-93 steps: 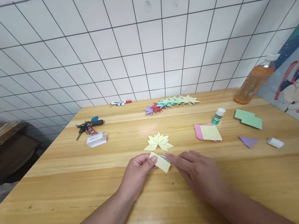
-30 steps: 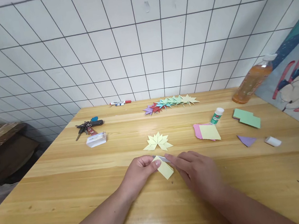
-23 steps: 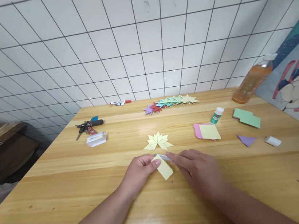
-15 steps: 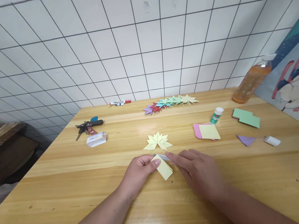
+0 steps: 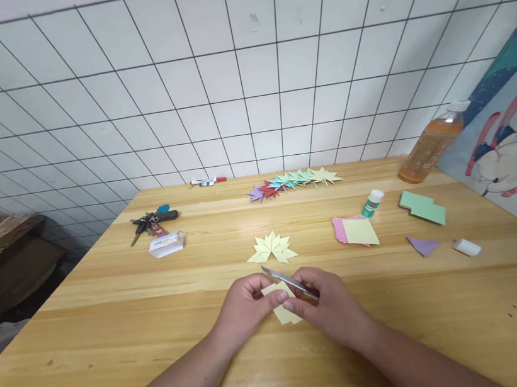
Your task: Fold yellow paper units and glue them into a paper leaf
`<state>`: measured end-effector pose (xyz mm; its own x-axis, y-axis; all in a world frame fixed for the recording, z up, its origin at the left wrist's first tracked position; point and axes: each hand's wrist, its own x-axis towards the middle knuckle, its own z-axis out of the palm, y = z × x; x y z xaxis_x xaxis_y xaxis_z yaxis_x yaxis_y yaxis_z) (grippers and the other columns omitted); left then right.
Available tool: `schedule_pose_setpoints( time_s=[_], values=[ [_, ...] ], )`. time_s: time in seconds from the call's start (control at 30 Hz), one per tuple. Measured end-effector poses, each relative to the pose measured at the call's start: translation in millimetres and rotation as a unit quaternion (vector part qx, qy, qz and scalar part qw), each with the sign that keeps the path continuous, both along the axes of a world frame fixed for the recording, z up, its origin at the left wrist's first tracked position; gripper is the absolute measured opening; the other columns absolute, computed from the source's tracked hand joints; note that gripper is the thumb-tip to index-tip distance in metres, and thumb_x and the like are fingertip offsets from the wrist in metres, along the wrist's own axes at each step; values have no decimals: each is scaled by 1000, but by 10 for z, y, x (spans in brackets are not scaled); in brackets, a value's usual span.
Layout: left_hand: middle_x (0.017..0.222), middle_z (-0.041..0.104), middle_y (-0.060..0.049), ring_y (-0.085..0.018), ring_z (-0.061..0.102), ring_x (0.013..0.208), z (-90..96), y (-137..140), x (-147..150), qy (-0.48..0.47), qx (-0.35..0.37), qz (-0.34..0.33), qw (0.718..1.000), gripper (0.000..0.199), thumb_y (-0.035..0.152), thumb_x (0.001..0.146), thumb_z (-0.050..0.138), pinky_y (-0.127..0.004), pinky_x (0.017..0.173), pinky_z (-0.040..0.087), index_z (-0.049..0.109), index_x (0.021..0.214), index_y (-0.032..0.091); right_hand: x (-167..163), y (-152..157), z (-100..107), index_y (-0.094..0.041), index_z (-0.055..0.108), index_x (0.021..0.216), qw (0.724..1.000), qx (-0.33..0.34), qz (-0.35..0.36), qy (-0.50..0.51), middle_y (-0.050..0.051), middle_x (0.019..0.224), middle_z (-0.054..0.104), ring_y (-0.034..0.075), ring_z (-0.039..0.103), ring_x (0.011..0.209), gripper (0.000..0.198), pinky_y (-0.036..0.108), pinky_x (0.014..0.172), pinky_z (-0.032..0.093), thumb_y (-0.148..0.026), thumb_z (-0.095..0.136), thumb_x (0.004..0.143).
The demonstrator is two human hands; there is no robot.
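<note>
Pale yellow paper pieces [image 5: 283, 312] are pinched between the thumb and fingers of my left hand [image 5: 251, 302]. They look like two pieces, slightly offset from each other. My right hand [image 5: 332, 301] is closed around a knife [image 5: 291, 281] with a silver blade, its tip pointing up and left just behind the paper. The right thumb also touches the paper near my left thumb. Beyond both hands, a fan of folded yellow paper points [image 5: 271, 247] lies on the wooden table [image 5: 162, 333]. My fingers hide part of the knife's handle.
A row of coloured folded-paper pieces [image 5: 292, 181] and a marker [image 5: 208, 181] lie along the wall. Keys [image 5: 152, 220] and a small white box [image 5: 167, 244] are left. To the right are paper squares [image 5: 360, 231], a glue stick [image 5: 373, 203], green paper [image 5: 422, 207], an eraser [image 5: 467, 247] and a bottle [image 5: 433, 144].
My right hand has drawn in its stretched index finger and now grips the knife, thumb against the paper. The paper pieces have shifted apart slightly and turned. The view has tilted a little upward.
</note>
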<state>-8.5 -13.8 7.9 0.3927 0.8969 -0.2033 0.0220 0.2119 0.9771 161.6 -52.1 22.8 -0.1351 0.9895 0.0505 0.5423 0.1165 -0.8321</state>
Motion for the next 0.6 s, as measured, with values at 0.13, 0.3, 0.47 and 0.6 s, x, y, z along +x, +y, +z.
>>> schedule_pose_setpoints(
  time_s=[0.13,0.3,0.47,0.6],
  values=[
    [70,68,-2,-16,60,65,-59,-3,13,0,16,-22,1000,22,32,63,74,-24,62,44,66,73,15,17,53,-110,-18,53,65,998,-43,15,47,-6,56,44,9,40,53,18,18,48,30,-32,56,77],
    [57,61,2,-11,52,52,-80,6,7,43,26,-15,999,24,33,64,73,-20,51,36,59,63,14,90,109,-138,-19,52,66,999,-16,-17,26,-6,58,45,9,40,55,16,19,51,31,-28,53,79],
    [61,63,0,-12,56,55,-49,4,0,41,12,-19,999,25,36,66,71,-21,53,39,59,66,14,262,195,-70,-20,53,69,996,29,-85,-25,-5,59,49,11,44,55,18,21,51,32,-32,48,82],
    [59,62,1,-9,52,49,-34,20,1,15,10,-6,1000,27,39,71,67,-19,49,40,56,71,15,551,321,-22,-23,60,82,968,64,-202,-137,-3,64,57,14,50,58,20,22,52,32,-37,46,84]
  ],
)
